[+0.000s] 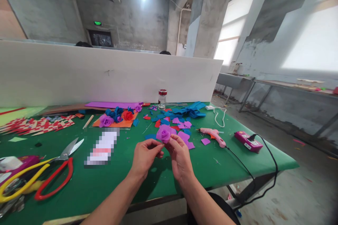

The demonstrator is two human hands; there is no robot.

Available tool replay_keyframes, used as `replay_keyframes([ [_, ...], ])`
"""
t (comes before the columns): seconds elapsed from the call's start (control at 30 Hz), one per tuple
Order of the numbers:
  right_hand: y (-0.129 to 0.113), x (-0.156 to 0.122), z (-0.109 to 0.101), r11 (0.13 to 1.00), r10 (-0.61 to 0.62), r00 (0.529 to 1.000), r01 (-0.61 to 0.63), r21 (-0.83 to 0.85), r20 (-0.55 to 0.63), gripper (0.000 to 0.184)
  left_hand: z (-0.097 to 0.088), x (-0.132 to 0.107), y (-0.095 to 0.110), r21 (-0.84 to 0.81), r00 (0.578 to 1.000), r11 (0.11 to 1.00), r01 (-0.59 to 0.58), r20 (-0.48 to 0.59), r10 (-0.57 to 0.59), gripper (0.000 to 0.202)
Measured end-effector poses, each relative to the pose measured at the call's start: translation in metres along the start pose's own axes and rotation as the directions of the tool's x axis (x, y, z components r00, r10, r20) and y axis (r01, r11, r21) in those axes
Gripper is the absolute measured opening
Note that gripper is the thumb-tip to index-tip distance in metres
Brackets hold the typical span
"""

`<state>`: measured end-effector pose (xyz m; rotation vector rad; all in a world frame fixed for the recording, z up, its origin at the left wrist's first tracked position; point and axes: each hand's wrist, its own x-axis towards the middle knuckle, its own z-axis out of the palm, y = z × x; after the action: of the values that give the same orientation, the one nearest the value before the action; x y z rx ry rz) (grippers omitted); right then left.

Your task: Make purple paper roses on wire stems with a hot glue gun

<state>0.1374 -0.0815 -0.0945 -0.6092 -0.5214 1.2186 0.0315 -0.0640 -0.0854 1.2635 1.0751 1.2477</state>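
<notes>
A purple paper rose (165, 134) is held up over the near half of the table, its petals curled around a tight centre. My right hand (180, 154) grips it low on its right side between thumb and fingers. My left hand (146, 156) is closed in a pinch just below and left of the bloom; what its fingertips hold is hidden. Behind the rose lie loose purple petals (190, 145) and scattered blue paper pieces (194, 109). To the right rests a pink glue gun (215, 135), its nozzle pointing left.
Large scissors (67, 151) with red and yellow handles lie open at left. Finished paper flowers (107, 120) sit on an orange sheet. A red-lidded jar (162, 100) stands before a white partition (118, 74). A magenta power strip (248, 141) with a black cord is near the right edge.
</notes>
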Motion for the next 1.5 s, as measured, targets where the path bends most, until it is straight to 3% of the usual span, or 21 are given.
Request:
replay_keyframes([
  [0.87,0.003,0.006,-0.009,0.996,-0.031,0.998,0.027,-0.086,-0.045,0.023,0.001,0.001,-0.004,-0.004,0.996,0.998,0.056,0.074,-0.055,0.02],
  [0.93,0.0,0.009,-0.011,0.995,-0.041,0.997,0.035,-0.093,-0.066,0.024,-0.001,0.002,-0.003,0.051,0.997,0.999,0.007,0.076,-0.011,0.019],
  [1.1,-0.008,0.015,-0.018,0.995,-0.037,0.989,0.023,-0.096,-0.141,0.028,-0.011,0.005,0.007,0.128,0.969,0.96,-0.249,0.034,0.247,0.015],
  [1.3,-0.013,0.015,-0.021,0.978,0.044,0.998,-0.051,-0.201,-0.04,0.026,-0.018,0.007,0.02,0.022,0.962,0.967,-0.256,-0.098,0.256,0.023],
  [1.4,-0.013,0.02,-0.027,0.896,0.017,0.995,0.03,-0.442,0.101,0.02,-0.019,0.008,0.02,0.049,0.961,0.97,-0.237,-0.133,0.242,0.024],
  [1.5,-0.007,0.027,-0.038,0.658,0.007,0.969,0.18,-0.731,0.245,0.009,-0.02,0.008,0.017,0.078,0.954,0.963,-0.259,-0.137,0.267,0.021],
])
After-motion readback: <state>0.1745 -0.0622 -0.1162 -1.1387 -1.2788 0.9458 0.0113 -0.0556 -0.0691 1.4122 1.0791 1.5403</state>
